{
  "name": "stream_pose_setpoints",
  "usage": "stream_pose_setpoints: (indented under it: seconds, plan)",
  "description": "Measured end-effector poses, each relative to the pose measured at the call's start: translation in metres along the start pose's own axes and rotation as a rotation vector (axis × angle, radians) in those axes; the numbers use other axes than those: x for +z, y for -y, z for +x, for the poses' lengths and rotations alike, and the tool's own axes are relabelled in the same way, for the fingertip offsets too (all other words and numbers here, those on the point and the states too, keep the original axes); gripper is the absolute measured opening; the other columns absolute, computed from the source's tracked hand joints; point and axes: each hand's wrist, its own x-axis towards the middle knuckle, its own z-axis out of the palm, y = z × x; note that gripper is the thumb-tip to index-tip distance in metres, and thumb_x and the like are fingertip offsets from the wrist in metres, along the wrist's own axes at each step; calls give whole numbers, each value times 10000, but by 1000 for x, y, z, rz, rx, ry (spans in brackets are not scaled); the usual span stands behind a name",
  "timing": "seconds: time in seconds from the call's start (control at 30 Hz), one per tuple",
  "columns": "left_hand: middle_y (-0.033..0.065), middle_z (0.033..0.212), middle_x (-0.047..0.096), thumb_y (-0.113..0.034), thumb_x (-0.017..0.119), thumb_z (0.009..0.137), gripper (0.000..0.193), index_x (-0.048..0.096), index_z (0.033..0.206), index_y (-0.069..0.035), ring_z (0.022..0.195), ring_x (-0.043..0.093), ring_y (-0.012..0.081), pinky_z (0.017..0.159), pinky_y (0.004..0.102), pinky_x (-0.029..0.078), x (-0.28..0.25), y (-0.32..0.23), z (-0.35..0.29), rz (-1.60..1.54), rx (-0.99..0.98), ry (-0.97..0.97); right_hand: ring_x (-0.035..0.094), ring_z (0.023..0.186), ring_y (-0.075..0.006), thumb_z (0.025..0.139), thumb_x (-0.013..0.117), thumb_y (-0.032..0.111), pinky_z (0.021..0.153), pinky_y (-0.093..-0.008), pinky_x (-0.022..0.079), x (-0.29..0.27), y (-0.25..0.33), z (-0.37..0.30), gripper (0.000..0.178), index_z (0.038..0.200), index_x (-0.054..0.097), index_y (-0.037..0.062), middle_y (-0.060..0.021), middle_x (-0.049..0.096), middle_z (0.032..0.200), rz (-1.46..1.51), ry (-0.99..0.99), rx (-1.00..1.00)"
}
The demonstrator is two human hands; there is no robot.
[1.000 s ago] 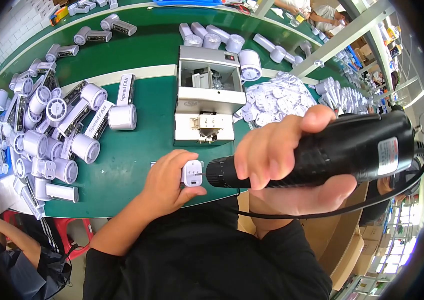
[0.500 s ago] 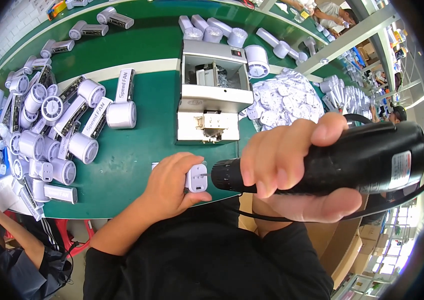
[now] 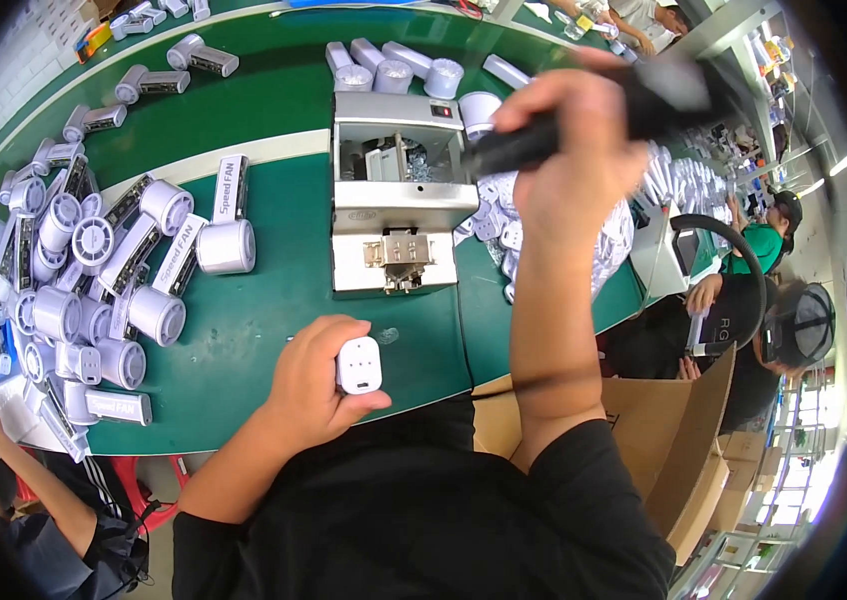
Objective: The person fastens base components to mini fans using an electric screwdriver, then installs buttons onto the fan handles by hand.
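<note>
My left hand (image 3: 306,388) is closed round a white handheld fan (image 3: 360,364), its handle end turned up. Small screw holes and a dark port show in that end; most of the fan is hidden under my hand. My right hand (image 3: 579,170), blurred by motion, grips a black electric screwdriver (image 3: 516,146). The screwdriver lies nearly level, raised over the right side of a metal screw feeder (image 3: 364,215), well away from the fan. Loose screws show in the feeder's open tray.
Many white fans (image 3: 59,312) are piled at the left of the green table (image 3: 284,230). Behind my right forearm is a heap of small white parts (image 3: 619,240). An open cardboard box (image 3: 644,420) stands at the lower right, with co-workers (image 3: 799,325) beyond it.
The screwdriver has lifted off the fan's handle end and swung up and away, toward the far right. My left hand keeps its hold on the fan. The view has shifted slightly.
</note>
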Motion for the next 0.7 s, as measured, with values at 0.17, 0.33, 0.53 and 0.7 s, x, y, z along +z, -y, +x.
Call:
stream_pose_setpoints:
  seconds: [0.17, 0.33, 0.53, 0.7]
  plan:
    - [167, 938, 560, -417, 709, 715, 627, 446, 1122, -20, 776, 550, 349, 658, 396, 450, 1, -2, 3, 0, 22, -4, 495, 520, -203, 883, 507, 315, 520, -361, 448, -19, 6, 2, 364, 1061, 479, -1, -81, 521, 651, 328, -136, -37]
    - [166, 931, 552, -428, 700, 722, 628, 446, 1125, -18, 772, 546, 342, 651, 391, 448, 2, 1, 2, 13, 19, -6, 481, 517, -182, 847, 489, 494, 515, -337, 421, -24, 26, -1, 533, 1098, 482, 23, -67, 533, 679, 533, -136, -105]
    - [161, 924, 547, -442, 689, 729, 629, 450, 1118, -10, 770, 544, 334, 647, 379, 447, 0, 3, -3, -20, -5, -42, 505, 518, -165, 803, 534, 577, 501, -325, 445, -10, 38, -56, 680, 1172, 416, 20, -51, 508, 677, 481, 83, 223]
    - [162, 928, 553, -428, 696, 727, 623, 451, 1114, -5, 774, 548, 335, 649, 380, 448, 0, -1, 0, 7, 17, -36, 529, 534, -191, 812, 622, 398, 534, -352, 482, 5, 15, -72, 541, 1113, 415, -1, -100, 510, 684, 426, 136, 304]
